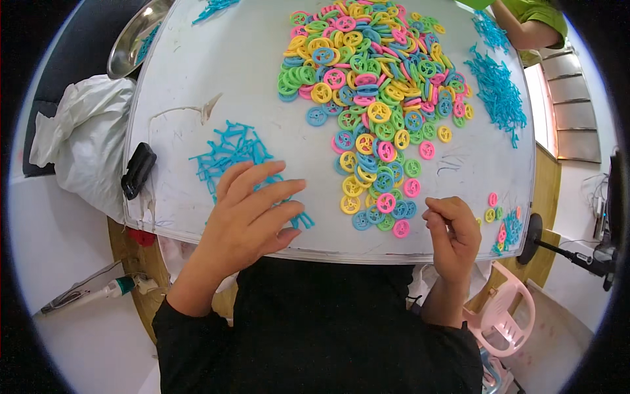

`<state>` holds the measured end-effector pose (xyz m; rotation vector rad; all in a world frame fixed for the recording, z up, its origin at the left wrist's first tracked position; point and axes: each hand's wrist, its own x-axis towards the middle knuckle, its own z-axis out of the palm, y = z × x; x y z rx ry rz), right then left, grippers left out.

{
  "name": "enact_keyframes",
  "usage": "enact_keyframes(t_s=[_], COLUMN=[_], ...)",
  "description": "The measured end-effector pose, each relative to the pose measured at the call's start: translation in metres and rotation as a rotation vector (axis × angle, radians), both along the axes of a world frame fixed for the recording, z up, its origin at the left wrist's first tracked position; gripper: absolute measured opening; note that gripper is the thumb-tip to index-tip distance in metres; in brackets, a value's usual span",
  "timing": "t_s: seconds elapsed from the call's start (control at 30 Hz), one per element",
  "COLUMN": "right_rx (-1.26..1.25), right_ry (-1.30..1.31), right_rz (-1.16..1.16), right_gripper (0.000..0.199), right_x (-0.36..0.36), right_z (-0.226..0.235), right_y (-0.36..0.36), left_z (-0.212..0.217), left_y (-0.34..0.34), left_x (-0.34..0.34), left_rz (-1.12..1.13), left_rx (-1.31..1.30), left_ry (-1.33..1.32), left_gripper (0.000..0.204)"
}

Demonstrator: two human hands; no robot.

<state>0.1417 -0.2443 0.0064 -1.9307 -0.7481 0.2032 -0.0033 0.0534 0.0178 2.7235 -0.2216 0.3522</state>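
Your left hand (pixel 252 213) lies flat with fingers spread wide over the near edge of a loose pile of blue plastic pieces (pixel 226 152), covering part of it, so how many pieces sit beneath your palm cannot be told. Your right hand (pixel 453 231) is curled, thumb and fingertips pinched narrowly together just right of the nearest wheels; whether anything is caught between them is too small to make out. On the white table (pixel 197 72) you have one large heap of small plastic wheels (pixel 367 85) in four colours, pink, yellow, green and blue, far too many and too overlapped to count, trailing down toward you in a thinner tail. There are three more groups of blue pieces: one at the far right (pixel 497 92), a smaller one at the top left, cut off by the picture's edge, and a small one at the right rim (pixel 510 230) beside a handful of wheels. One black oblong object (pixel 138 169) rests on the left edge. One metal bowl (pixel 134 39) sits far left, partly cut off. One white bag (pixel 82 141) hangs beside the table. Another person's green sleeve (pixel 535 16) shows at the top right, mostly out of view.
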Motion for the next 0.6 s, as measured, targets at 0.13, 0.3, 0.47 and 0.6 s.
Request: enact_keyframes(t_s=[0.13, 0.3, 0.47, 0.6], right_rx=[-0.023, 0.126, 0.109, 0.095], right_ry=[-0.102, -0.284, -0.328, -0.286], right_rz=[0.132, 0.427, 0.566, 0.593], right_gripper=[0.025, 0.03, 0.034, 0.036], right_x=[-0.008, -0.029, -0.031, -0.035], right_z=[0.007, 0.023, 0.025, 0.017], right_y=[0.018, 0.055, 0.051, 0.048], left_z=[0.012, 0.012, 0.007, -0.008], left_y=[0.005, -0.027, -0.043, -0.061], left_x=[0.009, 0.01, 0.005, -0.001], left_rz=[-0.038, -0.197, -0.165, 0.005], left_rx=[-0.414, -1.128, -1.372, -1.233], left_ry=[-0.127, 0.211, 0.886, 0.619], left_gripper=[0.026, 0.018, 0.016, 0.014])
